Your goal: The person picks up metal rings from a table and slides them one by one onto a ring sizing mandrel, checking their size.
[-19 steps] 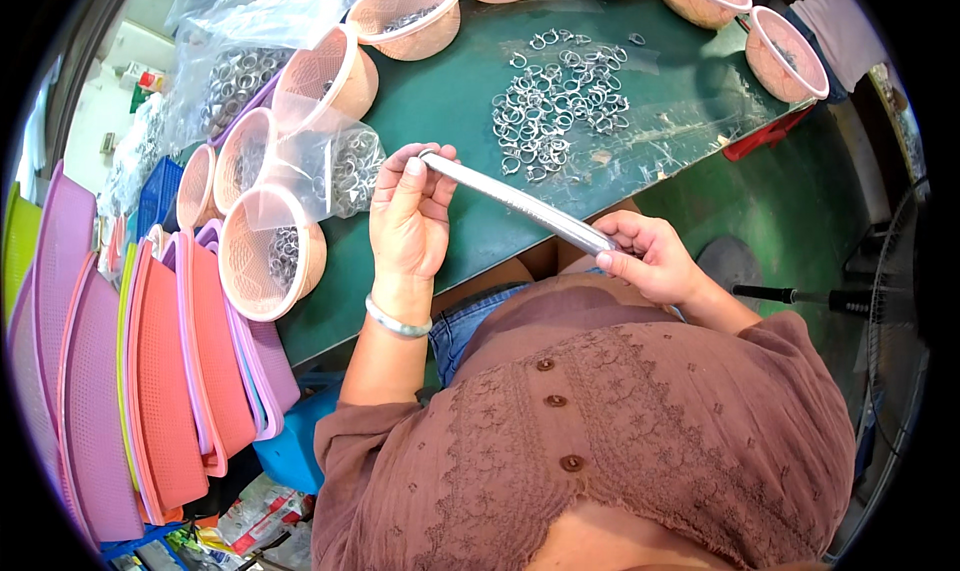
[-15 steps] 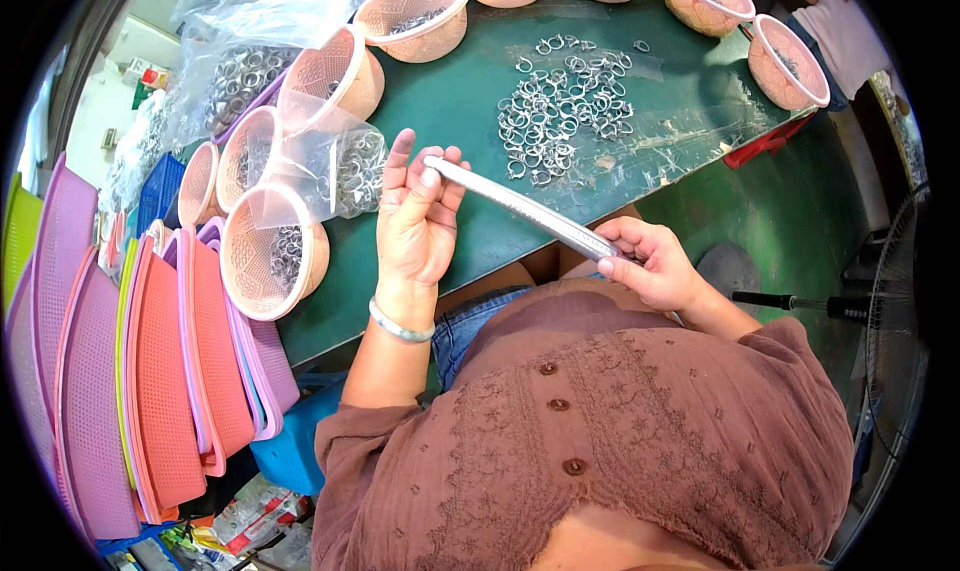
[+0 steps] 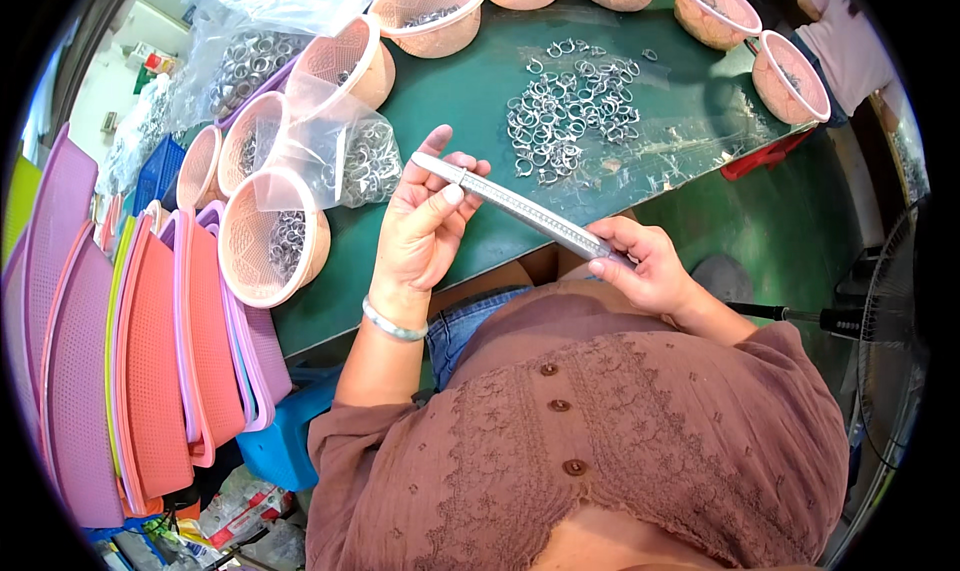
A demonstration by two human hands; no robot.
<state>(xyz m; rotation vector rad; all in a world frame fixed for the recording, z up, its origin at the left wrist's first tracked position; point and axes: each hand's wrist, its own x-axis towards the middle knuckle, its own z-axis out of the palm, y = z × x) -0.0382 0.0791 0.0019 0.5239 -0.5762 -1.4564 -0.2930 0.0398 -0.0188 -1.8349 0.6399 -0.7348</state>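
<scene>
Above the tabletop's [image 3: 470,121] near edge, right hand [image 3: 648,263] clasped a metal rod [image 3: 530,212], half-curled left hand [image 3: 420,231] pinching near its tip.

Stacked coloured baskets [image 3: 160,371], a fan [image 3: 888,316]

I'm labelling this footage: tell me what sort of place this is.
Probably a jewellery workshop: silvery metal rings spread on a green tabletop, round pink plastic baskets and a tapered silvery metal rod.

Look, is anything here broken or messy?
The green table looks worn, with pale scrapes toward its right edge, and one stray ring lies apart from the loose ring pile. The held metal stick looks straight.
</scene>
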